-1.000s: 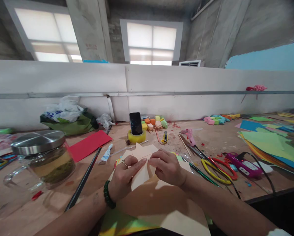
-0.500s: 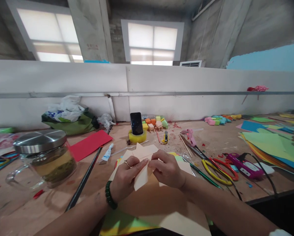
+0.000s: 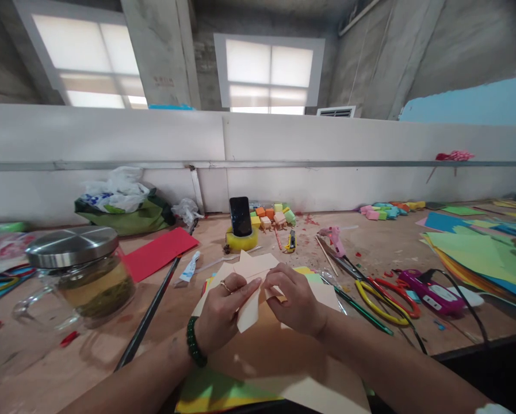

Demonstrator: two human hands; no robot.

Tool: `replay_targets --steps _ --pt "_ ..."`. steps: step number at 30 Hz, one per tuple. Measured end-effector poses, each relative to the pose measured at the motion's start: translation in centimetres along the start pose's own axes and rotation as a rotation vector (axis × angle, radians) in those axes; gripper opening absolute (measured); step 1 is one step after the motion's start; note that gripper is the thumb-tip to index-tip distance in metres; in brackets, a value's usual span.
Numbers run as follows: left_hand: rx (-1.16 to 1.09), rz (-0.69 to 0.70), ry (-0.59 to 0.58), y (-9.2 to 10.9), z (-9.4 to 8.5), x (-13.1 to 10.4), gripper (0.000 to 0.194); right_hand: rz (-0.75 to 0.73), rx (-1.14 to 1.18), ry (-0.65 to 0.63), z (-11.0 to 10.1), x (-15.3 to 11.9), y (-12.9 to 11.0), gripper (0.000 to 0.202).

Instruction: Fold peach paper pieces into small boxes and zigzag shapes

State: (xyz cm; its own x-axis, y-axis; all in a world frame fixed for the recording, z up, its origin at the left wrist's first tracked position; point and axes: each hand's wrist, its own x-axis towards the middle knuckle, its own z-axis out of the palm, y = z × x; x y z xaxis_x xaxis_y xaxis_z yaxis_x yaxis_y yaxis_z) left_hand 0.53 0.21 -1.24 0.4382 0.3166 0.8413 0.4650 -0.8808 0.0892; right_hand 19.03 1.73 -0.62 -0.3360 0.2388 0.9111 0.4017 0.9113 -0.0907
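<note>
A folded piece of cream paper (image 3: pixel 249 309) is pinched between my two hands above the work surface. My left hand (image 3: pixel 223 307), with a ring and a green bead bracelet (image 3: pixel 195 342), grips its left side between thumb and fingers. My right hand (image 3: pixel 294 300) has its fingers curled and pressed together at the paper's right edge, close to my left thumb. Under both hands lie larger cream sheets (image 3: pixel 318 394) on top of green and yellow paper (image 3: pixel 210 391). The fingertips partly hide the folds.
At left stand a glass teapot (image 3: pixel 89 282) and red paper (image 3: pixel 163 253). A phone (image 3: pixel 240 217) leans on a tape roll (image 3: pixel 241 240) ahead. Rightward lie a pink glue gun (image 3: pixel 333 238), yellow-handled scissors (image 3: pixel 381 305), a purple device (image 3: pixel 432 292) with a cable, and stacked coloured paper (image 3: pixel 477 253).
The fingers of my right hand have shifted slightly at the paper's edge and arch a little more. My left hand keeps its grip on the folded paper.
</note>
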Motion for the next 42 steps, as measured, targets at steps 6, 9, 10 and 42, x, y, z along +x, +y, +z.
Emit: replay_targets --steps 6,9,10,42 --pt "-0.022 -0.022 0.000 0.3 0.1 0.0 0.043 0.023 -0.011 0.008 0.2 -0.1 0.3 0.026" --pt "-0.033 -0.017 0.007 0.3 0.3 -0.1 0.042 0.049 -0.033 0.011 0.4 -0.3 0.5 0.023" --pt "-0.038 -0.020 0.010 0.3 0.4 -0.1 0.041 0.055 -0.042 0.010 0.5 -0.3 0.6 0.023" --pt "-0.138 -0.327 -0.086 -0.6 1.0 -0.4 0.032 0.155 -0.128 -0.109 0.5 -0.3 0.1 0.013"
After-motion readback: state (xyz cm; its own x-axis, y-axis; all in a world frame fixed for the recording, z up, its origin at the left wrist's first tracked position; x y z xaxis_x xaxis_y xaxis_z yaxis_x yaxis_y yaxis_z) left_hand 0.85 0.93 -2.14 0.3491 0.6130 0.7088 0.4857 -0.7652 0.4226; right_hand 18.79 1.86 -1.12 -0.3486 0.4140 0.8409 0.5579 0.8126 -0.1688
